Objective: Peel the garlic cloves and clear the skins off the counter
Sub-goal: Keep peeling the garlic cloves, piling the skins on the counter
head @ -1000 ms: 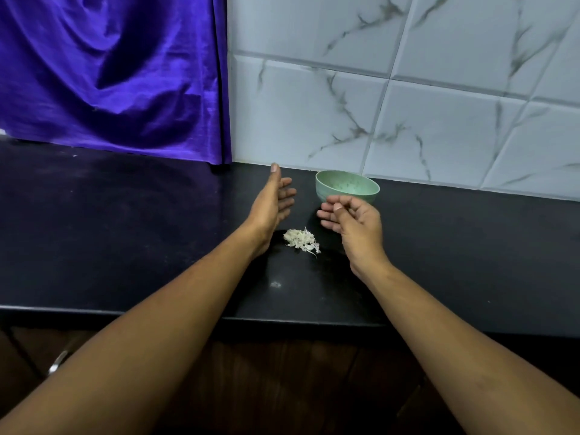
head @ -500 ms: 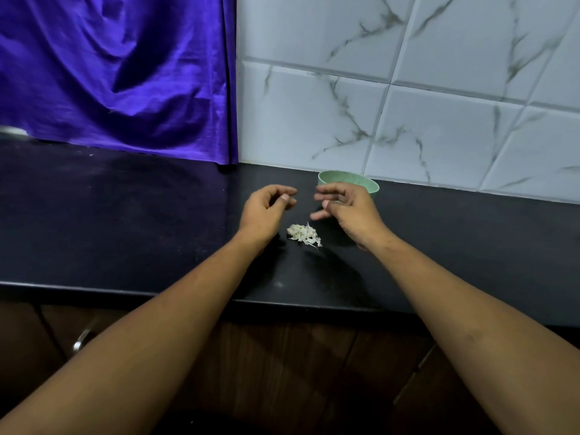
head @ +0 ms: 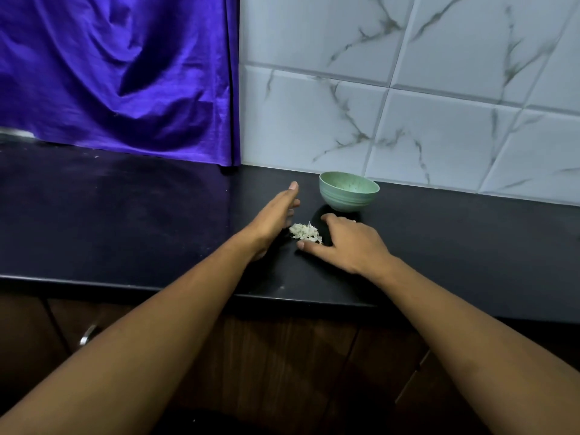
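Right grip lay spread flat on the tabletop just right of the skins, my left grip straight-fingered just left, neither holding anything.

A shiny purple cloth is hanging in deep folds across the back left, its right hem lying against the tiled wall. White tiles with grey marble veins are filling the back right. Dark wooden cabinet doors are showing along the bottom, a curved metal handle sticking out at the left.
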A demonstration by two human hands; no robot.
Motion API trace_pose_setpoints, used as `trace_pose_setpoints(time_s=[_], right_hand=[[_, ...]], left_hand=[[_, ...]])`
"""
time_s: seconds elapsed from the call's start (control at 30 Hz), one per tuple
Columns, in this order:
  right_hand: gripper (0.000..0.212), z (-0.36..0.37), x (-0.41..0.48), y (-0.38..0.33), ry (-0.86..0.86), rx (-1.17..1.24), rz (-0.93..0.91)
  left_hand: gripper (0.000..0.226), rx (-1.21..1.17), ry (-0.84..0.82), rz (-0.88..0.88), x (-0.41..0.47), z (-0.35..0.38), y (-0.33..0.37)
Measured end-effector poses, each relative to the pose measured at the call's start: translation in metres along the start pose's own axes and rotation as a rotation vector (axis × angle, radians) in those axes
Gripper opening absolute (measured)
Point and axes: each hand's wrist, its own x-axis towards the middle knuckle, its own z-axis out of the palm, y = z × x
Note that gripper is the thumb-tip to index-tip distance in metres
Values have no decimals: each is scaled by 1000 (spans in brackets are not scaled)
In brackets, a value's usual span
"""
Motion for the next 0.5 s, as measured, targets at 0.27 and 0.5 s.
trace_pose_setpoints(time_s=[0.27,0.5], right_hand=[[103,8,32,-15,3,-95,-66],[85,11,47,-19,11,-100,-98]], left_hand=[[66,-151,119,-19,9,3,9],[65,-174,264,-61,12,-5,6]])
